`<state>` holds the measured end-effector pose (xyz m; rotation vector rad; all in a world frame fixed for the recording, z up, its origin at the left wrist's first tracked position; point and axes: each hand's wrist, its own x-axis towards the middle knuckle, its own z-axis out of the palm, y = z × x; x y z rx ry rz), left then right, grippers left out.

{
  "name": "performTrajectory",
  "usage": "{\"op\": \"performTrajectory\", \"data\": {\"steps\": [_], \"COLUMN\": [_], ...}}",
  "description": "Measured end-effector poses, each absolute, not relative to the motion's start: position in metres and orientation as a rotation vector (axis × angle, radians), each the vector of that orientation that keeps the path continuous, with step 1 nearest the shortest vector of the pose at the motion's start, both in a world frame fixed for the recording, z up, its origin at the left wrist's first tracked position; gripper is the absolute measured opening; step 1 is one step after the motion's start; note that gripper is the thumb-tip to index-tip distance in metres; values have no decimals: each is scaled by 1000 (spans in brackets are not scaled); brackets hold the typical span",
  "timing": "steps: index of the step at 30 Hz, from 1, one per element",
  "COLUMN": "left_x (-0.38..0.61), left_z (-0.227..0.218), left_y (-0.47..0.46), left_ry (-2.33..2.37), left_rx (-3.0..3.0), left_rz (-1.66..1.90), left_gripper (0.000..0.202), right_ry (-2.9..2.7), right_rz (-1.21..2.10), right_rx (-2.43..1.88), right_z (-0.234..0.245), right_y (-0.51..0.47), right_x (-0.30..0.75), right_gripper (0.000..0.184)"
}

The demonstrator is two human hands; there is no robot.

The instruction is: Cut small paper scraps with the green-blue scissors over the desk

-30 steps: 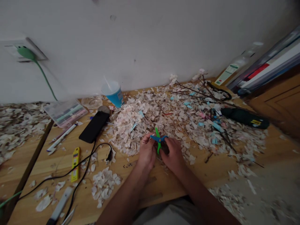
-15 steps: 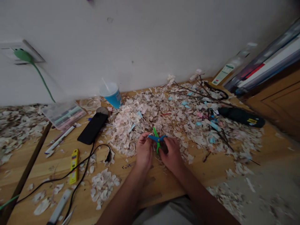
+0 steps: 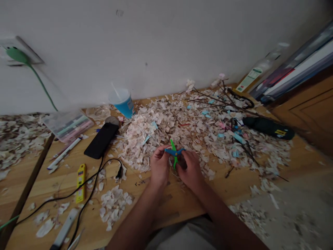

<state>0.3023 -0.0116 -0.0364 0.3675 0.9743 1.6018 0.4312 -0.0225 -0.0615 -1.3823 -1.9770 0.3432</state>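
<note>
In my right hand [image 3: 190, 168] is a small pair of green and blue scissors [image 3: 176, 152], fingers closed round the handles. Its blades are spread apart, the blue one reaching toward my left hand [image 3: 159, 166]. That hand is closed in a pinch beside the blue blade tip; a pale edge shows at its fingertips, too small to name. Both hands are above the near edge of a broad heap of dry, pale petals [image 3: 142, 139]. A smaller petal pile [image 3: 114, 205] lies left of my forearms.
Left on the wooden table [image 3: 140, 215] are a black phone [image 3: 101, 140], a cable, a yellow box [image 3: 80, 182] and a plastic pen case [image 3: 70, 126]. A blue cup [image 3: 124, 104] stands by the wall. Right: twigs [image 3: 229, 104], a dark pouch [image 3: 269, 128], a bottle [image 3: 256, 74].
The view has shifted slightly, so the table things appear a little higher and farther left. Both hands stay together, and the scissors remain spread in my right hand.
</note>
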Motion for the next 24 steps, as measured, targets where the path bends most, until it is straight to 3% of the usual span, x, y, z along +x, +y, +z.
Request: {"op": "performTrajectory", "data": {"steps": [24], "left_x": [302], "left_z": [-47], "left_y": [-12], "left_ry": [1089], "left_rx": [470], "left_rz": [1571], "left_gripper": [25], "right_ry": [-1954], "right_rz": [330], "right_rx": [-1398], "right_z": [-62], "right_y": [-23], "right_x": [432], "right_gripper": [30]}}
